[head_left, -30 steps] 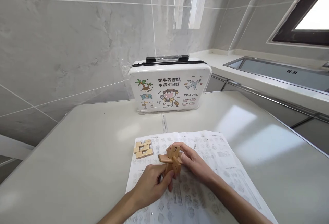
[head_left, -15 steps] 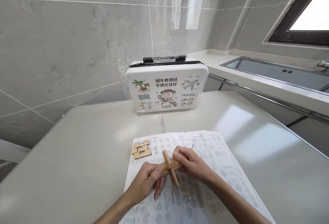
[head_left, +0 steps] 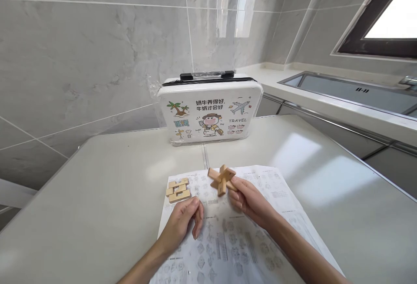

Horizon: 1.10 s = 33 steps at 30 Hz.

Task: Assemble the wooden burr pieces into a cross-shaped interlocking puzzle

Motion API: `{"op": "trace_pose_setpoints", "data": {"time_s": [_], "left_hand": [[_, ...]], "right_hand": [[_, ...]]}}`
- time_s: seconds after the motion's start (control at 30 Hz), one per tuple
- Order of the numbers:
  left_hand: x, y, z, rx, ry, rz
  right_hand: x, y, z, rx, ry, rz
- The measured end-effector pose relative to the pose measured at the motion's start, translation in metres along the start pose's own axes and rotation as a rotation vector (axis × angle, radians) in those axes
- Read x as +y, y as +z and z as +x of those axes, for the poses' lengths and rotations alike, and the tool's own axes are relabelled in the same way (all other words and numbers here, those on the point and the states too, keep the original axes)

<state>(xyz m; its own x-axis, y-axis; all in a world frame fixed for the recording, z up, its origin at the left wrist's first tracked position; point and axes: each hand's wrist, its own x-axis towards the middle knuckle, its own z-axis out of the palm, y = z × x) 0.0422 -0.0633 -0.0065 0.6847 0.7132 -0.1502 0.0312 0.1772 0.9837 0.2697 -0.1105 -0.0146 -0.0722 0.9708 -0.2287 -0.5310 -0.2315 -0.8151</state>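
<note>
Gleams honey-tan on the wooden cross (head_left: 222,180), goes paler yellow on the blocks (head_left: 179,196)! Shows grey printed figures (head_left: 235,255) over the white sheet (head_left: 224,225); bursts into green palms (head_left: 177,109), grey-blue plane (head_left: 240,107) and black lettering (head_left: 210,104) on the white case (head_left: 210,92); runs marbled grey across the tiles (head_left: 94,54).

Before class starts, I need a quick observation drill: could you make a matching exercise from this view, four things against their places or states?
1. left hand
2. right hand
3. white case
4. flat wooden pieces

A. on the far left corner of the printed sheet
B. holding nothing
C. standing on the table, beyond the sheet
D. gripping the wooden cross shape

Pairs: 1-B, 2-D, 3-C, 4-A
</note>
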Motion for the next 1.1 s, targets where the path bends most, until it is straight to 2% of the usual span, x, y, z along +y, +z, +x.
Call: {"op": "trace_pose_setpoints", "data": {"time_s": [0.23,0.4,0.67,0.87,1.1], "left_hand": [[0.004,0.000,-0.001,-0.024,-0.019,0.073],[0.006,0.001,-0.001,-0.023,-0.032,0.114],[0.007,0.001,0.000,-0.035,-0.041,0.115],[0.007,0.003,-0.001,-0.041,-0.046,0.111],[0.005,0.001,-0.001,-0.047,-0.050,0.119]], "right_hand": [[0.001,-0.012,0.009,0.263,-0.178,0.299],[0.005,-0.024,0.015,0.372,-0.273,0.385],[0.007,-0.034,0.016,0.393,-0.357,0.428],[0.008,-0.041,0.019,0.383,-0.344,0.470],[0.004,-0.042,0.017,0.412,-0.319,0.622]]}}
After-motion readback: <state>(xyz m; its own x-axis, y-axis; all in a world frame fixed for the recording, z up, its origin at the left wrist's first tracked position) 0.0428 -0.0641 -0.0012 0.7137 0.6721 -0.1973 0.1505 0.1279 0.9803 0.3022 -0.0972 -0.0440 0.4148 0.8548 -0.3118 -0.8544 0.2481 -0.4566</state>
